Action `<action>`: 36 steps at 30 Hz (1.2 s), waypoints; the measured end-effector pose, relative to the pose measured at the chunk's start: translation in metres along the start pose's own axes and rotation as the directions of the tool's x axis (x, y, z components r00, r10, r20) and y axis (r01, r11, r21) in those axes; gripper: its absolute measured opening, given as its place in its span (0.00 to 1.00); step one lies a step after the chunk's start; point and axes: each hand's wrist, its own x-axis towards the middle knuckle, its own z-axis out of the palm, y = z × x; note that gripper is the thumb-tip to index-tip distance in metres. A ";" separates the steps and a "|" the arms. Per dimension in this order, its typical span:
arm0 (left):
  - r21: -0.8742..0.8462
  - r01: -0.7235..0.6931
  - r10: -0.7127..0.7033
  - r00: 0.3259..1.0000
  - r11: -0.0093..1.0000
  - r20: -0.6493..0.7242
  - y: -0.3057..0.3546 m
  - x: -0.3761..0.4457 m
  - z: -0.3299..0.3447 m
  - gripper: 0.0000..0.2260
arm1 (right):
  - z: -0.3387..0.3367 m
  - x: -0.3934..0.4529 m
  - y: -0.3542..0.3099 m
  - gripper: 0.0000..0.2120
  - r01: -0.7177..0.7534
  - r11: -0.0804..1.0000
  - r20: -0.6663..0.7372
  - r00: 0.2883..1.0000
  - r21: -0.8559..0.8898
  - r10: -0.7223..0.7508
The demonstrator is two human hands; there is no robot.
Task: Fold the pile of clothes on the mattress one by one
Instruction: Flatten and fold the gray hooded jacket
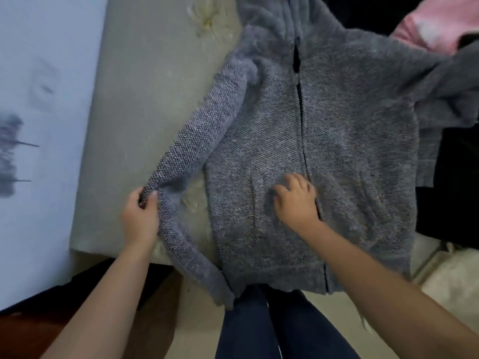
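My left hand pinches the sleeve of the grey hoodie on the mattress; my right hand presses flat, grip open, beside its zip.

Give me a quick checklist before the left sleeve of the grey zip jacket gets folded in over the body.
1. Left hand has a grip on the sleeve near the cuff end: ok, fingers pinch the knit.
2. Right hand pins the jacket body beside the zip: ok, resting flat on it.
3. Jacket body spread flat on the mattress: ok, front up.
4. Zip closed: cannot tell, a gap shows near the collar.
5. Other sleeve laid out: not ok, it is bunched at the right by the pink garment.
6. Hem on the mattress: not ok, it overhangs the near edge.
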 end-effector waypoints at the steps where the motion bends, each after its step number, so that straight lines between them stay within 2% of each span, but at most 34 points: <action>1: -0.071 0.021 -0.020 1.000 0.997 0.016 0.002 0.012 -0.010 0.12 | 0.001 0.007 -0.012 0.17 0.014 0.999 0.012 1.000 0.032 -0.015; 5: -0.217 0.055 -0.026 0.990 0.975 0.136 0.018 0.051 -0.038 0.14 | 0.000 0.025 -0.049 0.20 0.051 0.996 0.066 0.996 0.068 -0.056; 8: -0.370 0.121 -0.022 0.965 0.921 0.261 0.031 0.064 -0.047 0.14 | 0.004 0.023 -0.073 0.23 0.150 0.985 0.138 0.977 0.080 -0.160; 10: -0.525 0.231 -0.032 0.932 0.819 0.360 0.038 0.070 -0.056 0.13 | 0.010 0.013 -0.093 0.23 0.199 0.963 0.226 0.944 0.184 -0.238; 12: -0.623 0.323 0.013 0.882 0.712 0.472 0.040 0.075 -0.064 0.17 | 0.015 0.002 -0.111 0.23 0.176 0.926 0.295 0.914 0.335 -0.280; 14: -0.617 0.352 0.091 0.817 0.704 0.570 0.042 0.079 -0.068 0.19 | 0.020 -0.008 -0.123 0.28 0.117 0.872 0.348 0.885 0.476 -0.308; 17: -0.537 0.345 0.133 0.736 0.770 0.663 0.042 0.082 -0.064 0.18 | 0.026 -0.015 -0.141 0.37 0.007 0.812 0.429 0.847 0.584 -0.316; 18: -0.523 0.345 0.135 0.723 0.780 0.678 0.042 0.083 -0.062 0.18 | 0.032 -0.015 -0.148 0.35 -0.030 0.820 0.430 0.862 0.572 -0.268; 21: -0.521 0.352 0.150 0.702 0.777 0.697 0.042 0.088 -0.056 0.20 | 0.043 -0.009 -0.163 0.13 -0.180 0.809 0.414 0.906 0.560 -0.085; 23: -0.461 0.200 0.164 0.754 0.865 0.636 0.040 0.090 -0.052 0.20 | 0.039 -0.004 -0.157 0.10 -0.241 0.770 0.407 0.913 0.591 -0.026; 25: -0.221 -0.120 0.215 0.852 0.968 0.477 0.038 0.097 -0.050 0.19 | 0.019 -0.002 -0.132 0.08 -0.196 0.786 0.328 0.945 0.587 -0.010; 26: -0.040 -0.274 0.264 0.865 0.961 0.426 0.038 0.101 -0.049 0.17 | 0.004 -0.003 -0.116 0.11 -0.175 0.799 0.285 0.958 0.575 0.005; 27: 0.125 -0.392 0.309 0.853 0.911 0.421 0.039 0.103 -0.048 0.14 | -0.011 -0.004 -0.097 0.13 -0.163 0.812 0.245 0.969 0.561 0.025; 29: 0.251 -0.566 0.389 0.767 0.785 0.510 0.051 0.103 -0.041 0.08 | -0.043 -0.009 -0.057 0.05 -0.163 0.838 0.155 0.983 0.520 0.095; 30: 0.215 -0.660 0.460 0.685 0.720 0.564 0.060 0.102 -0.035 0.07 | -0.056 -0.008 -0.039 0.03 -0.167 0.855 0.093 0.986 0.491 0.139; 32: 0.077 -0.821 0.608 0.479 0.566 0.633 0.087 0.095 -0.013 0.05 | -0.082 -0.005 -0.002 0.09 -0.186 0.893 -0.035 0.975 0.410 0.219; 33: 0.040 -0.859 0.641 0.410 0.510 0.649 0.102 0.091 0.001 0.05 | -0.093 -0.003 0.016 0.09 -0.199 0.908 -0.084 0.966 0.369 0.246; 34: 0.036 -0.878 0.644 0.377 0.477 0.666 0.117 0.086 0.016 0.06 | -0.104 -0.002 0.033 0.09 -0.204 0.922 -0.129 0.957 0.329 0.258; 36: 0.100 -0.905 0.627 0.363 0.414 0.690 0.145 0.080 0.050 0.07 | -0.126 0.002 0.066 0.08 -0.222 0.940 -0.185 0.944 0.259 0.274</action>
